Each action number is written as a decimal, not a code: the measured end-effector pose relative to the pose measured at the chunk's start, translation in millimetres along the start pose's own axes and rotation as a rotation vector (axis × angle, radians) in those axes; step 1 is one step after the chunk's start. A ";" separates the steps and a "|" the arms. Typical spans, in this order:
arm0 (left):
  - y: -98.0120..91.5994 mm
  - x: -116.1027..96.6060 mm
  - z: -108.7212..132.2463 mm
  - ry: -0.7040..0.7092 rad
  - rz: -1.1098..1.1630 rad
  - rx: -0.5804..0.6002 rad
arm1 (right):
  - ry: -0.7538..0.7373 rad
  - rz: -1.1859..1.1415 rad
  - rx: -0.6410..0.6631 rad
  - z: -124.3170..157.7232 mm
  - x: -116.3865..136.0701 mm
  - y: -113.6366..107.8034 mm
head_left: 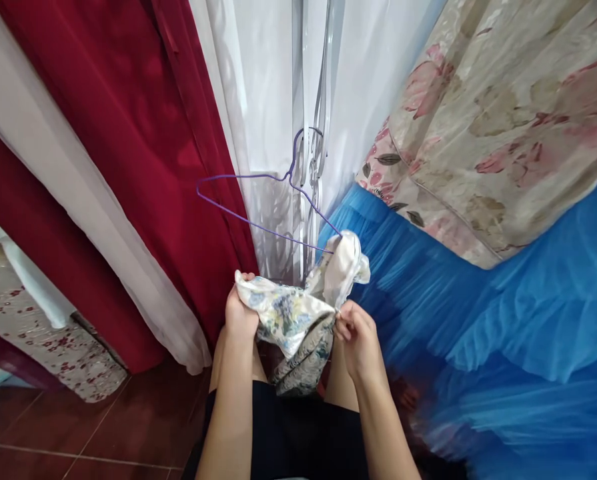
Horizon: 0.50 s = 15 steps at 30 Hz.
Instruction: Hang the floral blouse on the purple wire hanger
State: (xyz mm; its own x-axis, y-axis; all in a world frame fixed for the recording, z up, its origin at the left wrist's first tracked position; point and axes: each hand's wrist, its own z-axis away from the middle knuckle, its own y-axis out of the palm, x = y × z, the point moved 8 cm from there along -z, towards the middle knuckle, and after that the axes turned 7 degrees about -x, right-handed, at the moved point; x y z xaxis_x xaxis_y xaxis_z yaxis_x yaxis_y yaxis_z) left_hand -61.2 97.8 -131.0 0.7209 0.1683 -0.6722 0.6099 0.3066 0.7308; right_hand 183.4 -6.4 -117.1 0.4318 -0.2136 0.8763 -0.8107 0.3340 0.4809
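Observation:
A purple wire hanger (248, 177) hangs by its hook from a metal rack (298, 87). One shoulder of a white garment with a blue and yellow floral print (288, 310) is over the hanger's right end; the hanger's left end is bare. My left hand (242, 313) grips the garment's left edge, with the fingertips partly hidden behind the cloth. At the garment's right side, my right hand (355, 330) pinches the fabric between thumb and fingers. The lower part of the garment droops between my knees.
Dark red fabric (143, 153) and pale drapes hang at the left. To the right are a blue tulle gown (428, 320) and a cream floral dress (503, 133). Reddish-brown floor tiles (113, 427) lie at lower left.

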 end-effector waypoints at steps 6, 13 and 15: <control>57.0 6.3 113.9 0.047 -0.226 0.354 | -0.065 0.274 0.124 26.2 -0.2 -31.8; 98.1 9.2 169.7 0.347 -0.675 0.658 | 0.099 0.308 0.536 58.9 28.0 13.2; 98.1 15.5 167.5 0.340 -0.722 0.702 | 0.186 0.268 0.471 61.7 12.7 3.4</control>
State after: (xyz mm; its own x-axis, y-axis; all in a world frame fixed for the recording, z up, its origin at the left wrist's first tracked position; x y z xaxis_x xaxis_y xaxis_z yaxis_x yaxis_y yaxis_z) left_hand 65.0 -26.4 -50.0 0.0483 0.4487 -0.8924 0.9880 -0.1524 -0.0231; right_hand 161.8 -64.6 -106.2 0.2149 0.0017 0.9766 -0.9716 -0.1005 0.2140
